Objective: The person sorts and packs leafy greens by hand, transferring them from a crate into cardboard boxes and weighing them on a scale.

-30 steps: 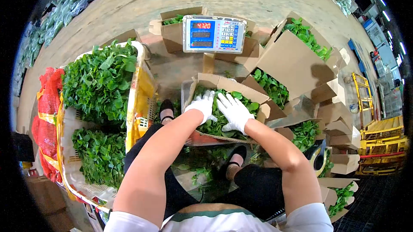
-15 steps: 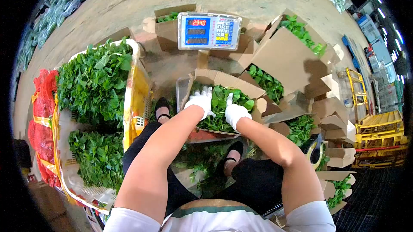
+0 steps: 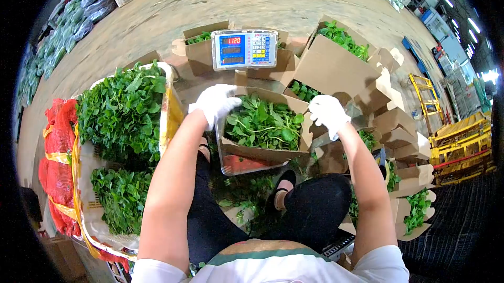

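- Our left hand (image 3: 216,102), in a white glove, grips the left upper edge of the cardboard box (image 3: 262,153); its fingers (image 3: 229,95) are curled over the flap and closed on it.
- Our right hand (image 3: 327,112), also gloved, holds the right side of the same box; its fingers (image 3: 316,105) wrap round the flap at the box's right corner, closed on the cardboard.
- The box sits between our two hands, in front of our knees, open at the top and filled with leafy greens (image 3: 262,123).
- Just beyond the box stands a scale display (image 3: 244,49) with a red reading on a blue panel.
- To our left, a yellow crate (image 3: 169,117) holds more greens, with a red mesh sack (image 3: 56,136) at its far side.
- To our right, further open cartons (image 3: 336,70) lie near one another on the floor, several holding greens.
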